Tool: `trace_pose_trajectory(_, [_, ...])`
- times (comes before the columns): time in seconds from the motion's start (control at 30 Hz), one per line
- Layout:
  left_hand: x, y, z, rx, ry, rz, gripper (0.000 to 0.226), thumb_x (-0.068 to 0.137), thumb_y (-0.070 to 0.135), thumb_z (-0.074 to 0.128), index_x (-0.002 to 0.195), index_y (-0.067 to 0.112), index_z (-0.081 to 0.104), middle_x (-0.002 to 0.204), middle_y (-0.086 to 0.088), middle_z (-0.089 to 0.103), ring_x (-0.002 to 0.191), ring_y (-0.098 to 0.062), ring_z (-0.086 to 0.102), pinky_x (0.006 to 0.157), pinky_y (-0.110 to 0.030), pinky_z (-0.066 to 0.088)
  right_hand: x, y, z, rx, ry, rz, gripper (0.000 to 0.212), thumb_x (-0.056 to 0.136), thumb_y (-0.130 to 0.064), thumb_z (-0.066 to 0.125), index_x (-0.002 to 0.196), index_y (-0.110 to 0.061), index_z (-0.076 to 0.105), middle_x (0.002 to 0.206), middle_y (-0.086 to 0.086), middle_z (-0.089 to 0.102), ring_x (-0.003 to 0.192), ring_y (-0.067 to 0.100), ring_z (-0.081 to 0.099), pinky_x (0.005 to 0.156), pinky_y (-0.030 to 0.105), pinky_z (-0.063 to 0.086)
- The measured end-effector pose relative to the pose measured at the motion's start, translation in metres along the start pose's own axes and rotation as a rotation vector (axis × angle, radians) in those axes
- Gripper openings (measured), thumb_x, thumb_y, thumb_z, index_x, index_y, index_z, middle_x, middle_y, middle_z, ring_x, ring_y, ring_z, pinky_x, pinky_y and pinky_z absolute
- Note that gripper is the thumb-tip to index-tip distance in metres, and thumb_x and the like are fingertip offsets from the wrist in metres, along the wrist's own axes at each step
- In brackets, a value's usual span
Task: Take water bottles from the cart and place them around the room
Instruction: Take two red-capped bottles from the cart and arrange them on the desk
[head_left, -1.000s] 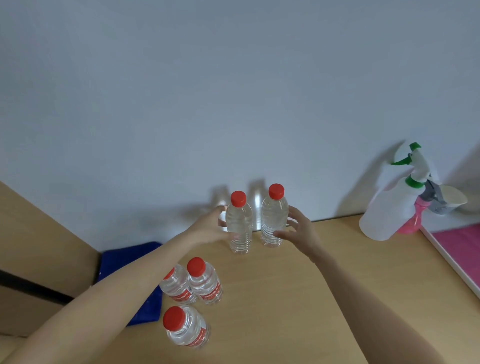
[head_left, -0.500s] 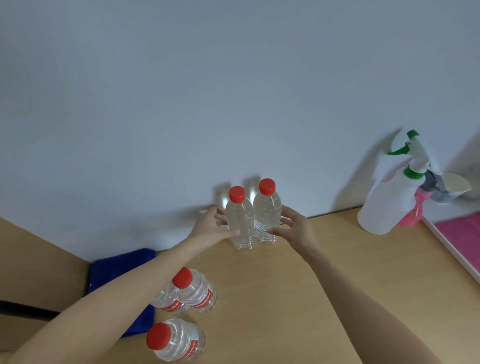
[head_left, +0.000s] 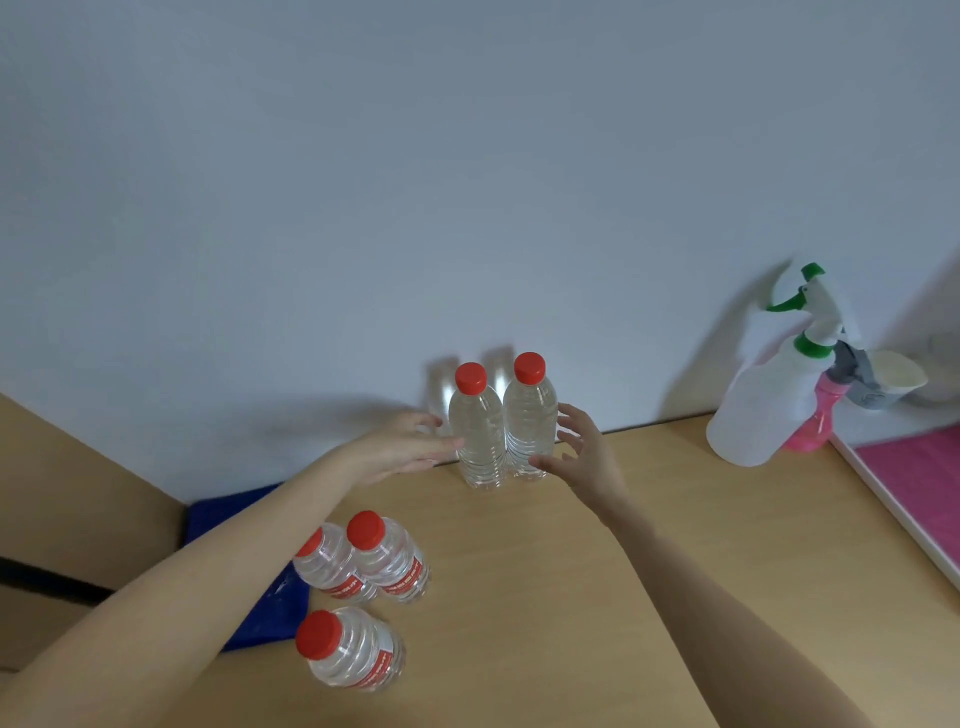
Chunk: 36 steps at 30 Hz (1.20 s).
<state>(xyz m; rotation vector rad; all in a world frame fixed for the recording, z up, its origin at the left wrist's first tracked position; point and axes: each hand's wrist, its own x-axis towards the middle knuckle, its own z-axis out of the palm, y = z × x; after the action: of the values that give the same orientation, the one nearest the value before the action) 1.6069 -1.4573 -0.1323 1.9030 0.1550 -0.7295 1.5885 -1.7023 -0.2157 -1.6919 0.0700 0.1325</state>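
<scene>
2 bottles (head_left: 501, 431) upright btwn hands, 3 nearer (head_left: 363, 582).

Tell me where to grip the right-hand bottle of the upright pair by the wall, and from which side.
Grip the right bottle round its ribbed mid-body, coming from its right, where the open right hand already is. It stands upright; the left bottle is close against its other side and the wall is behind.

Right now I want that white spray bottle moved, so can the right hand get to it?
Probably yes: the right hand is open and holds nothing, and only bare tabletop lies between it and the white spray bottle.
</scene>
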Motion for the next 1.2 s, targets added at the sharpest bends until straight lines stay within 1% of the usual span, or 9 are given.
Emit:
trace_pose_trajectory(0.2, [-0.064, -0.008, -0.041, -0.075, 0.22, 0.212, 0.032, 0.088, 0.028, 0.062, 0.119, 0.023, 0.056, 0.118, 0.001, 0.064, 0.102, -0.011, 0.066, 0.1, -0.033, 0.047, -0.05, -0.012, 0.019, 0.102, 0.268, -0.079, 0.058, 0.077, -0.013, 0.076, 0.127, -0.021, 0.048, 0.128, -0.008, 0.053, 0.119, 0.008, 0.051, 0.103, 0.031, 0.042])
trace_pose_trajectory(0.33, [-0.109, -0.025, -0.055, -0.157, 0.351, 0.335, 0.031, 0.089, 0.027, 0.059, 0.12, 0.022, 0.059, 0.113, 0.004, 0.068, 0.102, -0.012, 0.067, 0.095, -0.03, 0.049, -0.075, -0.022, 0.046, 0.122, 0.155, -0.121, 0.051, 0.077, -0.011, 0.075, 0.122, -0.023, 0.053, 0.121, -0.011, 0.06, 0.114, -0.006, 0.053, 0.101, 0.025, 0.043])
trace_pose_trajectory(0.57, [-0.145, -0.076, -0.057, -0.286, 0.495, 0.406, 0.029, 0.089, 0.021, 0.06, 0.118, 0.021, 0.061, 0.115, 0.003, 0.068, 0.105, -0.01, 0.065, 0.096, -0.032, 0.049, -0.097, -0.035, 0.1, 0.028, -0.048, -0.16, 0.059, 0.072, -0.011, 0.079, 0.123, -0.028, 0.053, 0.124, -0.006, 0.059, 0.118, 0.003, 0.053, 0.099, 0.019, 0.043])
trace_pose_trajectory(0.73, [-0.148, -0.112, -0.044, -0.303, 0.478, 0.447, 0.041, 0.078, 0.032, 0.064, 0.118, 0.026, 0.06, 0.116, 0.01, 0.067, 0.112, -0.006, 0.06, 0.096, -0.025, 0.047, -0.11, -0.03, 0.122, -0.032, -0.127, -0.138, 0.06, 0.069, -0.02, 0.081, 0.119, -0.036, 0.05, 0.123, -0.013, 0.057, 0.117, 0.001, 0.052, 0.099, 0.024, 0.043])
trace_pose_trajectory(0.83, [-0.144, -0.131, -0.036, -0.296, 0.451, 0.475, 0.04, 0.077, 0.024, 0.067, 0.116, 0.027, 0.06, 0.115, 0.011, 0.067, 0.113, -0.004, 0.059, 0.089, -0.014, 0.048, -0.115, -0.025, 0.134, -0.085, -0.167, -0.111, 0.061, 0.07, -0.019, 0.081, 0.12, -0.036, 0.05, 0.123, -0.02, 0.056, 0.116, -0.002, 0.052, 0.101, 0.026, 0.042])
trace_pose_trajectory(0.9, [-0.141, -0.14, -0.033, -0.283, 0.414, 0.479, 0.043, 0.078, 0.016, 0.07, 0.119, 0.024, 0.059, 0.116, 0.012, 0.067, 0.114, -0.005, 0.059, 0.091, -0.015, 0.048, -0.115, -0.021, 0.14, -0.123, -0.186, -0.105, 0.061, 0.071, -0.017, 0.081, 0.118, -0.041, 0.051, 0.12, -0.025, 0.058, 0.116, -0.003, 0.053, 0.1, 0.025, 0.042])
trace_pose_trajectory(1.0, [-0.135, -0.156, -0.035, -0.176, 0.325, 0.419, 0.057, 0.07, 0.025, 0.074, 0.122, 0.033, 0.054, 0.117, 0.022, 0.064, 0.114, 0.001, 0.056, 0.096, -0.016, 0.045, -0.115, -0.018, 0.149, -0.16, -0.182, -0.104, 0.064, 0.071, -0.012, 0.08, 0.114, -0.049, 0.05, 0.118, -0.028, 0.059, 0.115, -0.007, 0.052, 0.095, 0.017, 0.041])
trace_pose_trajectory(1.1, [-0.125, -0.166, -0.033, -0.087, 0.278, 0.3, 0.078, 0.065, 0.029, 0.08, 0.135, 0.029, 0.045, 0.127, 0.015, 0.059, 0.117, -0.004, 0.055, 0.103, -0.027, 0.043, -0.113, -0.016, 0.153, -0.193, -0.177, -0.1, 0.069, 0.071, -0.012, 0.08, 0.115, -0.052, 0.045, 0.116, -0.029, 0.058, 0.113, -0.011, 0.051, 0.088, 0.007, 0.041])
trace_pose_trajectory(1.2, [-0.115, -0.164, -0.028, -0.059, 0.275, 0.261, 0.067, 0.07, 0.017, 0.079, 0.126, 0.036, 0.047, 0.119, 0.017, 0.059, 0.11, -0.004, 0.056, 0.1, -0.027, 0.045, -0.109, -0.01, 0.154, -0.276, -0.187, -0.085, 0.071, 0.072, -0.015, 0.079, 0.119, -0.052, 0.041, 0.112, -0.033, 0.057, 0.109, -0.01, 0.053, 0.088, 0.008, 0.039])
